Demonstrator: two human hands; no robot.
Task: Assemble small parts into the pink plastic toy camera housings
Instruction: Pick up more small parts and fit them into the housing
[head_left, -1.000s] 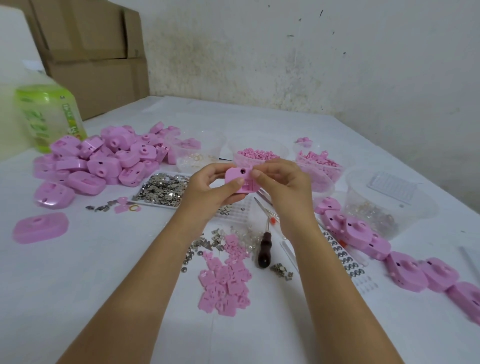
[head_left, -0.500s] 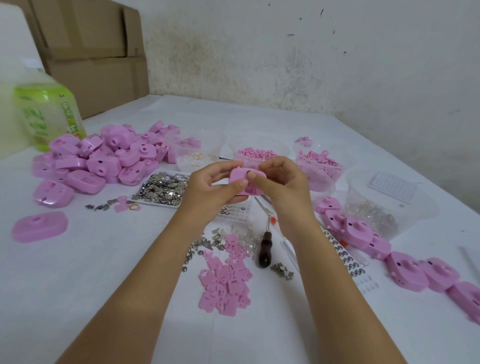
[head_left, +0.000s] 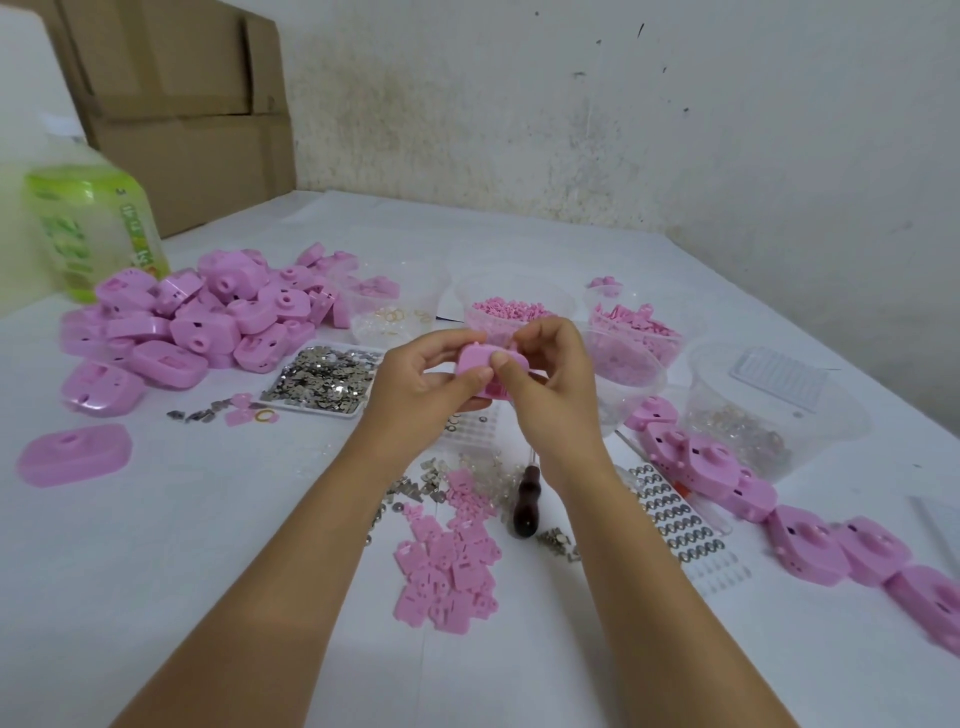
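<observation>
At the far left of the desk (head_left: 156, 545) stood a green-labelled bottle (head_left: 88, 228), with a heap of pink housings (head_left: 208, 317) just beside it (one more lay apart, nearer the person). Further right sat a tray (head_left: 322, 379) of silvery metal bits. Above the middle, the left hand (head_left: 421, 384) and right hand (head_left: 550, 379) together gripped one pink housing (head_left: 485, 371) between thumbs and curled fingers. Along the right side lay a row of housings (head_left: 805, 540).

Your left hand (head_left: 415, 387) and right hand (head_left: 553, 382) cover most of the pink housing (head_left: 474, 360); what lies under your thumbs is hidden. Your right wrist hides the shaft of the screwdriver (head_left: 525, 503). The green bottle (head_left: 88, 228) by the left edge of the table (head_left: 156, 545) is blurred.
</observation>
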